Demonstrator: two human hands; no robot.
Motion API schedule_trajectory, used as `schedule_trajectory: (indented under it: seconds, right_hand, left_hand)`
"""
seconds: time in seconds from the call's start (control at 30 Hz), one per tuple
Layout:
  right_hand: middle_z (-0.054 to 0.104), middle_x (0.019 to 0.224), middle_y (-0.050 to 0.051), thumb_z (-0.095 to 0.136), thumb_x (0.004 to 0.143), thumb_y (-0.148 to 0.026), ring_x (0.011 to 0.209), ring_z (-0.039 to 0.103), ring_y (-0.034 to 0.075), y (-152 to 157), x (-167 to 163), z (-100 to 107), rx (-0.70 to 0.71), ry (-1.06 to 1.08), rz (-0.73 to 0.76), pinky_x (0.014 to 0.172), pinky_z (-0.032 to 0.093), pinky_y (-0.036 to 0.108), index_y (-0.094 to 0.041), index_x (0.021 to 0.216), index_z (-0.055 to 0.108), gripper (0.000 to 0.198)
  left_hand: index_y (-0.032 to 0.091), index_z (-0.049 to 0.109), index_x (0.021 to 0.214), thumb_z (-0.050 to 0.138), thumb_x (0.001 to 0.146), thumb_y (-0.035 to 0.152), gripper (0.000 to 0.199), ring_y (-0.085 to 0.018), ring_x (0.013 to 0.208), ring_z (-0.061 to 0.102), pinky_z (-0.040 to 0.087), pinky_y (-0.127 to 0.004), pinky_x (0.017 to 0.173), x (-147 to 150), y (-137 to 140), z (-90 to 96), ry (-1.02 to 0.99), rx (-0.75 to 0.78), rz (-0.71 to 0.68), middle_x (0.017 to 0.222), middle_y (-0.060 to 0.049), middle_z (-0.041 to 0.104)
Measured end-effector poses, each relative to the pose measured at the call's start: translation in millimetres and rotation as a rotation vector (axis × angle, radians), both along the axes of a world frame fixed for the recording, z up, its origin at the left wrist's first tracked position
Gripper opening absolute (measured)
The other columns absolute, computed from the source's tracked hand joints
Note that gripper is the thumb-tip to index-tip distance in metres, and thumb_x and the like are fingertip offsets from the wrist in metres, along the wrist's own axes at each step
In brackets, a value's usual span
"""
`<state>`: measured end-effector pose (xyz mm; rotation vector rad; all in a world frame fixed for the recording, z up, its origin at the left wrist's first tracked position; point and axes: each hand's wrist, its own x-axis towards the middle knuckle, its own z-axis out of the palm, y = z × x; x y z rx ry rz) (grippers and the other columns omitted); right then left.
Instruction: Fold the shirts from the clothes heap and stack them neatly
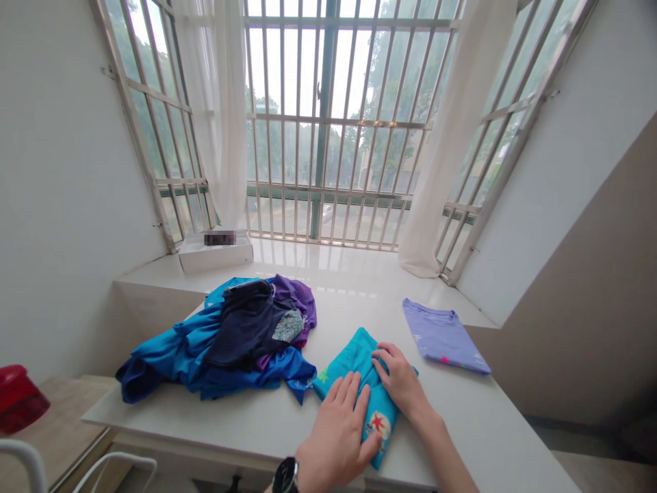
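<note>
A turquoise garment (359, 352) with starfish prints lies folded into a compact shape near the table's front edge. Across its lower left part my left hand (341, 424) rests flat, fingers stretched out and a black watch on the wrist. On its right side lies my right hand (397, 376), fingers slightly bent and spread over the cloth. Neither hand grips the fabric. To the right sits a folded lavender shirt (444, 335) with its neckline at the far edge. A loose heap of clothes (236, 335), in blue, navy and purple, lies to the left.
The white table (205, 418) meets a window ledge, where an open white box (215, 257) stands at the left. White curtains (428, 198) hang before barred windows. A red object (20, 397) and white curved tubing (118, 459) are at the lower left.
</note>
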<state>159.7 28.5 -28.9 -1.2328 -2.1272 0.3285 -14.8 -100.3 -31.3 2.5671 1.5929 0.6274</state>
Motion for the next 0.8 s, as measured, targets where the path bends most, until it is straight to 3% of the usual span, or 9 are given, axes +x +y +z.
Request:
schedule_trajectory:
  seconds: [0.2,0.5,0.7,0.8]
  right_hand:
    - [0.067,0.128,0.013,0.049,0.093,-0.036,0.120,0.062,0.028,-14.3,-5.5,-9.6,-0.026,-0.017,0.046,0.106,0.047,0.045,-0.020,0.118,0.072,0.038]
    - [0.062,0.137,0.014,0.048,0.094,-0.038,0.129,0.055,0.030,-21.6,-5.3,-13.9,0.005,-0.061,-0.047,0.112,0.042,0.048,-0.017,0.125,0.069,0.043]
    - [0.062,0.137,0.010,0.047,0.095,-0.040,0.131,0.054,0.030,-41.1,-0.2,-18.7,-0.005,-0.100,-0.045,0.113,0.042,0.050,-0.021,0.127,0.068,0.043]
    - [0.063,0.137,0.009,0.047,0.095,-0.041,0.131,0.054,0.030,-48.8,2.1,-20.0,-0.009,-0.074,-0.046,0.113,0.042,0.049,-0.022,0.127,0.068,0.043]
  left_hand:
    - [0.013,0.040,0.151,0.044,0.097,0.054,0.067,-0.033,0.144,0.036,0.031,-0.050,0.117,7.3,6.7,-6.2,0.004,0.078,0.054,0.156,-0.018,0.037]
    - [0.014,0.037,0.152,0.046,0.097,0.050,0.066,-0.033,0.145,0.035,0.032,-0.050,0.116,7.3,-4.6,-6.0,0.024,0.092,0.047,0.156,-0.019,0.037]
    - [0.012,0.036,0.151,0.051,0.091,0.062,0.080,-0.038,0.141,0.039,0.034,-0.049,0.114,3.7,-16.5,-40.4,0.088,0.253,-0.004,0.154,-0.022,0.040]
    - [0.013,0.033,0.151,0.048,0.096,0.049,0.068,-0.035,0.139,0.044,0.037,-0.047,0.111,2.6,-20.6,-62.5,0.159,0.353,-0.029,0.152,-0.020,0.044]
